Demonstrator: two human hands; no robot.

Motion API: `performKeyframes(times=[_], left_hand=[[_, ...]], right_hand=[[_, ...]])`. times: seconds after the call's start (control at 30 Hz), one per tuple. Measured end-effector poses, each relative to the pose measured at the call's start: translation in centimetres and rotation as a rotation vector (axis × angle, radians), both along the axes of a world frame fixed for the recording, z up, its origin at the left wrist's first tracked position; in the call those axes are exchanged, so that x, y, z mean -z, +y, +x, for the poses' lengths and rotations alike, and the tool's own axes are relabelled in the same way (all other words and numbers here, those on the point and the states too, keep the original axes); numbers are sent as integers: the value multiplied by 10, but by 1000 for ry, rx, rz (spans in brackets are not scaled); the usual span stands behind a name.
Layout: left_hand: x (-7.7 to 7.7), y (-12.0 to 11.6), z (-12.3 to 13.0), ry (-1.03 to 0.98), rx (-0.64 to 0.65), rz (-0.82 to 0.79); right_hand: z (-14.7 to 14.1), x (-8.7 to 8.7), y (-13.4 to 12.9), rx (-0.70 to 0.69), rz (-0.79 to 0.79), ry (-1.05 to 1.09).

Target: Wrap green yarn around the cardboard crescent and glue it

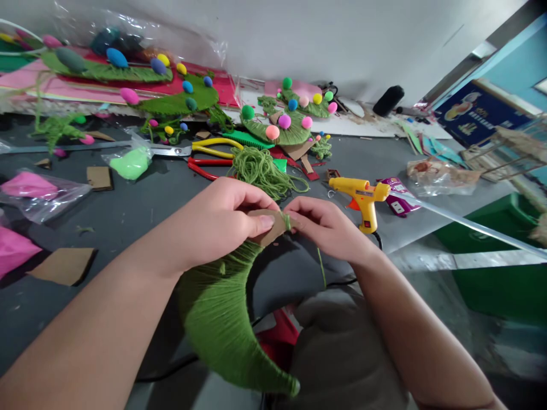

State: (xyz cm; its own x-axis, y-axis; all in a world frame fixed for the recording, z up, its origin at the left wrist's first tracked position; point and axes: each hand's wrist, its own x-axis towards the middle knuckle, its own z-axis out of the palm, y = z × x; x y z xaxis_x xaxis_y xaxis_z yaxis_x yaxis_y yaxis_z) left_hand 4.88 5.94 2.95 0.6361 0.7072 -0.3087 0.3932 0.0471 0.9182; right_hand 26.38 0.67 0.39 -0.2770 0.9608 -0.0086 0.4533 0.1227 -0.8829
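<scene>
A cardboard crescent [228, 302], wound in green yarn over most of its length, hangs over the table's front edge. Its upper end is bare brown cardboard [270, 226], apart from a few turns of green yarn [288, 221] close to the tip. My left hand [222, 219] pinches the bare part, thumb on top. At the tip, the fingers of my right hand [320, 225] are closed around the cardboard and yarn. A loose yarn end [321, 267] dangles below that hand. Just beyond my hands lies a tangled heap of green yarn [265, 171].
Right of my hands stands a yellow glue gun [363, 196] with a long clear glue stick. Large scissors [213, 151] lie behind my left hand. Finished green crescents with coloured pompoms [282, 128] line the back. Cardboard scraps [64, 266] and bagged clay-like lumps [132, 162] are on the left.
</scene>
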Motion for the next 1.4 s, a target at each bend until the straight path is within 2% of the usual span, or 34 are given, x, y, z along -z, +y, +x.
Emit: performKeyframes(times=[0.13, 0.27, 0.43, 0.53, 0.6, 0.8, 1.0, 1.1, 1.27, 1.4], left_hand=[[5, 1, 3, 49, 80, 49], [7, -2, 7, 141, 86, 101], [13, -2, 9, 257, 50, 193], [18, 1, 8, 222, -4, 146], [19, 4, 6, 194, -52, 129], [8, 4, 3, 153, -165, 201], [-3, 3, 0, 24, -195, 117], [-5, 2, -2, -26, -158, 96], [-6, 2, -3, -11, 6, 56], [-1, 2, -1, 63, 129, 97]], right_hand=[[0, -6, 0, 16, 20, -66], [-6, -10, -1, 9, 36, -136], [-19, -21, -8, 33, 185, -418], [-27, -27, -17, 63, 289, -567], [-31, -27, -23, 93, 342, -592], [-38, -17, -34, 180, 389, -508], [-35, -11, -29, 221, 338, -326], [-27, -6, -22, 165, 232, -175], [-9, 3, -5, -48, 127, -40], [-3, 2, 1, -25, 113, -66]])
